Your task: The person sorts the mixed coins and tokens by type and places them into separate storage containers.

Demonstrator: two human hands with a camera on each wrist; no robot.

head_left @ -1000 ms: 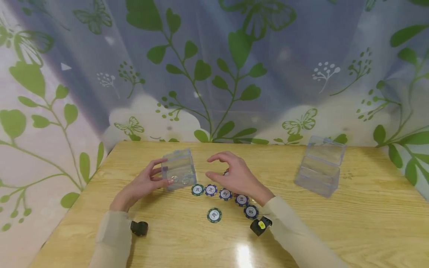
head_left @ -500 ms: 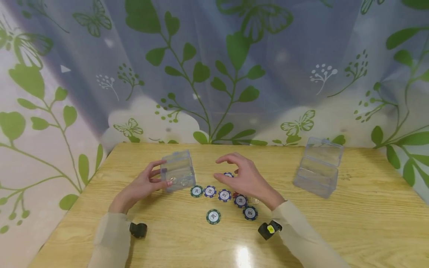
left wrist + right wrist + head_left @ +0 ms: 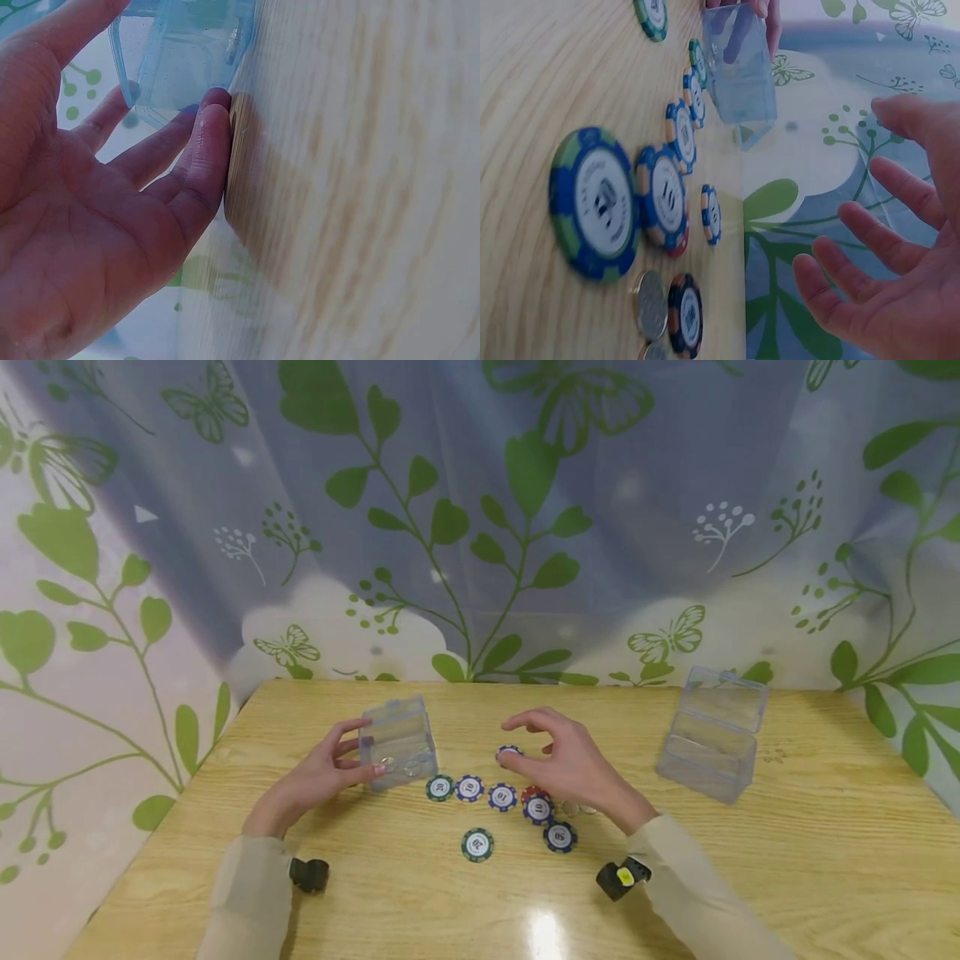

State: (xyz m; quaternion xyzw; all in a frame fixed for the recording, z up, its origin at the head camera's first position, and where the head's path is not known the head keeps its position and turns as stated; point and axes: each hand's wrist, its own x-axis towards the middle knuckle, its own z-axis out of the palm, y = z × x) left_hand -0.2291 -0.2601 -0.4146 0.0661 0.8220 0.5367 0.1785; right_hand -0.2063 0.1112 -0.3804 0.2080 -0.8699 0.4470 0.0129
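Note:
A clear plastic box (image 3: pixel 401 743) with its lid up holds a few coins at its front. My left hand (image 3: pixel 318 777) grips its left side, thumb at the front and fingers around the side. Above the chips, my right hand (image 3: pixel 573 764) hovers with relaxed, spread fingers and nothing between them. A blue-edged poker chip (image 3: pixel 509 751) lies beneath its fingertips. In the right wrist view, a coin (image 3: pixel 652 305) and a dark chip (image 3: pixel 685 316) lie below that hand. Two blue chips (image 3: pixel 469 788) (image 3: pixel 502 797) and a green chip (image 3: pixel 439 788) form a row towards the box.
A blue chip (image 3: pixel 537 810) overlaps a red chip (image 3: pixel 534 792); a dark blue chip (image 3: pixel 560 837) lies just in front. A single green chip (image 3: pixel 477 845) sits nearer me. At the right stands another clear box (image 3: pixel 708 760), lid up, with small coins (image 3: pixel 775 755) beside it.
My right hand has drawn away from the box to the right, uncovering the red chip and more of the chip beneath its fingertips. My left hand keeps its grip on the box.

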